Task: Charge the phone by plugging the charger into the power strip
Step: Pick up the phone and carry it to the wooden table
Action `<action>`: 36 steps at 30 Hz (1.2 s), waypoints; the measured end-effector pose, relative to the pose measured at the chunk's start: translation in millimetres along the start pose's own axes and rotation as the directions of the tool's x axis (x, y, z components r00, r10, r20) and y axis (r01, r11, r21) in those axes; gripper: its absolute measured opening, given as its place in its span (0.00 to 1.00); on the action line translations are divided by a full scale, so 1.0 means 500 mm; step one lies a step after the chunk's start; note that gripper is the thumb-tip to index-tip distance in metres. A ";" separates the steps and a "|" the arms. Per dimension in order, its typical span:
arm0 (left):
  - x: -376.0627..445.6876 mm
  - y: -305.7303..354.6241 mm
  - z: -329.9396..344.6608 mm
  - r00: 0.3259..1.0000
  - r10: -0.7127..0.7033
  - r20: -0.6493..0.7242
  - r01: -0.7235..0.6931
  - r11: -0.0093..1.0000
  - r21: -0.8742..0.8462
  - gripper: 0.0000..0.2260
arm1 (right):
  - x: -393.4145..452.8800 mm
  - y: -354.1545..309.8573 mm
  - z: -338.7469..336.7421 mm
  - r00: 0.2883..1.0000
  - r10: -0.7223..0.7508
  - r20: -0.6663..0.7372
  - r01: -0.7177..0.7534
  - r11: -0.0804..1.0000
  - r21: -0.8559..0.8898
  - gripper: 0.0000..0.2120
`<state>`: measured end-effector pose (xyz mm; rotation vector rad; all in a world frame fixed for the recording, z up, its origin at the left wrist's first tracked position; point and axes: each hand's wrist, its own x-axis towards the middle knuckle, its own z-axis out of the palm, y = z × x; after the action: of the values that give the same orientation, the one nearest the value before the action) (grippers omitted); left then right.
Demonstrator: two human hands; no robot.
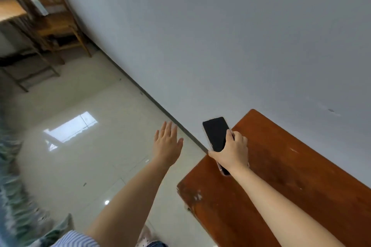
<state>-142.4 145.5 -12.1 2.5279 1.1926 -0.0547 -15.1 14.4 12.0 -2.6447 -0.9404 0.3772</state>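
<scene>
My right hand [232,151] grips a black phone [215,133] with a dark screen, held over the near-left corner of a reddish-brown wooden table [281,176]. The phone's top end points up toward the wall. My left hand [167,143] is stretched out flat over the floor to the left of the table, fingers apart and holding nothing. No charger and no power strip appear in the view.
A pale grey wall [220,36] runs diagonally behind the table. Glossy tiled floor [90,146] lies on the left. Wooden furniture [54,26] stands at the far upper left. Blurred patterned fabric [14,196] fills the left edge.
</scene>
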 end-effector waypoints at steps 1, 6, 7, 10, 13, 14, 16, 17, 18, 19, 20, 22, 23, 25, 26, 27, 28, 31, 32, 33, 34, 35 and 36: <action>0.008 -0.053 -0.034 0.999 -0.022 -0.032 0.022 1.000 -0.007 0.25 | 0.013 -0.063 0.014 0.999 -0.048 0.013 0.048 0.999 0.007 0.40; 0.046 -0.321 -0.210 0.984 -0.129 -0.123 0.131 0.991 0.011 0.22 | 0.057 -0.387 0.081 0.981 -0.191 0.036 0.187 0.979 0.081 0.35; 0.051 -0.381 -0.250 0.978 -0.151 -0.144 0.156 0.988 0.021 0.21 | 0.065 -0.458 0.096 0.975 -0.220 0.033 0.216 0.972 0.091 0.34; 0.059 -0.525 -0.344 0.952 -0.224 -0.210 0.239 0.970 0.049 0.15 | 0.083 -0.630 0.133 0.947 -0.319 0.036 0.314 0.943 0.110 0.34; 0.067 -0.653 -0.417 0.919 -0.296 -0.261 0.319 0.946 0.049 0.15 | 0.105 -0.778 0.170 0.901 -0.432 0.034 0.427 0.899 0.101 0.36; 0.073 -0.696 -0.437 0.904 -0.318 -0.287 0.342 0.939 0.038 0.15 | 0.117 -0.825 0.184 0.886 -0.464 0.032 0.459 0.883 0.099 0.37; 0.090 -0.780 -0.476 0.874 -0.368 -0.316 0.396 0.918 0.025 0.15 | 0.144 -0.915 0.211 0.851 -0.524 0.038 0.518 0.850 0.098 0.39; 0.101 -0.818 -0.496 0.859 -0.396 -0.325 0.426 0.905 0.022 0.15 | 0.159 -0.958 0.221 0.836 -0.547 0.043 0.541 0.835 0.100 0.39; 0.113 -0.853 -0.509 0.843 -0.420 -0.337 0.456 0.889 0.031 0.14 | 0.174 -0.995 0.232 0.822 -0.567 0.046 0.562 0.822 0.098 0.39; 0.136 -0.907 -0.535 0.822 -0.447 -0.354 0.491 0.870 0.040 0.13 | 0.204 -1.058 0.251 0.796 -0.604 0.044 0.598 0.795 0.097 0.39; 0.144 -0.926 -0.547 0.815 -0.461 -0.351 0.507 0.861 0.047 0.13 | 0.216 -1.081 0.254 0.789 -0.612 0.049 0.606 0.790 0.097 0.38; 0.176 -0.981 -0.579 0.799 -0.489 -0.350 0.542 0.838 0.068 0.12 | 0.258 -1.151 0.269 0.768 -0.638 0.054 0.632 0.769 0.099 0.36; 0.201 -1.015 -0.595 0.784 -0.502 -0.366 0.561 0.824 0.071 0.12 | 0.287 -1.193 0.281 0.753 -0.656 0.060 0.649 0.754 0.099 0.35; 0.263 -1.087 -0.641 0.745 -0.540 -0.391 0.611 0.788 0.077 0.13 | 0.358 -1.291 0.296 0.707 -0.705 0.051 0.700 0.708 0.097 0.33; 0.287 -1.113 -0.664 0.727 -0.553 -0.406 0.628 0.775 0.070 0.13 | 0.386 -1.332 0.298 0.695 -0.717 0.056 0.710 0.697 0.101 0.34; 0.320 -1.147 -0.692 0.707 -0.574 -0.413 0.652 0.755 0.067 0.13 | 0.424 -1.384 0.301 0.678 -0.733 0.061 0.727 0.680 0.095 0.34; 0.353 -1.179 -0.722 0.690 -0.588 -0.421 0.669 0.741 0.061 0.14 | 0.463 -1.436 0.305 0.660 -0.749 0.059 0.744 0.662 0.094 0.34; 0.435 -1.252 -0.797 0.661 -0.607 -0.440 0.698 0.713 0.064 0.14 | 0.551 -1.565 0.310 0.641 -0.766 0.050 0.761 0.642 0.094 0.34; 0.464 -1.275 -0.821 0.653 -0.619 -0.437 0.709 0.703 0.063 0.14 | 0.579 -1.609 0.313 0.643 -0.764 0.052 0.758 0.644 0.098 0.34; 0.491 -1.298 -0.842 0.651 -0.620 -0.438 0.711 0.700 0.064 0.14 | 0.605 -1.649 0.317 0.643 -0.763 0.059 0.757 0.646 0.099 0.34; 0.523 -1.326 -0.860 0.648 -0.620 -0.442 0.711 0.701 0.060 0.14 | 0.632 -1.692 0.326 0.642 -0.764 0.065 0.757 0.645 0.104 0.34; 0.556 -1.355 -0.879 0.645 -0.623 -0.444 0.714 0.697 0.059 0.14 | 0.660 -1.735 0.336 0.635 -0.769 0.069 0.763 0.639 0.101 0.34; 0.590 -1.384 -0.897 0.640 -0.625 -0.447 0.719 0.693 0.059 0.15 | 0.686 -1.778 0.347 0.627 -0.776 0.065 0.770 0.630 0.099 0.34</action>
<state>-524.1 915.7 155.8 2.1500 2.3961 0.1544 -319.6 925.8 133.8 -1.8927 -1.9364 0.3043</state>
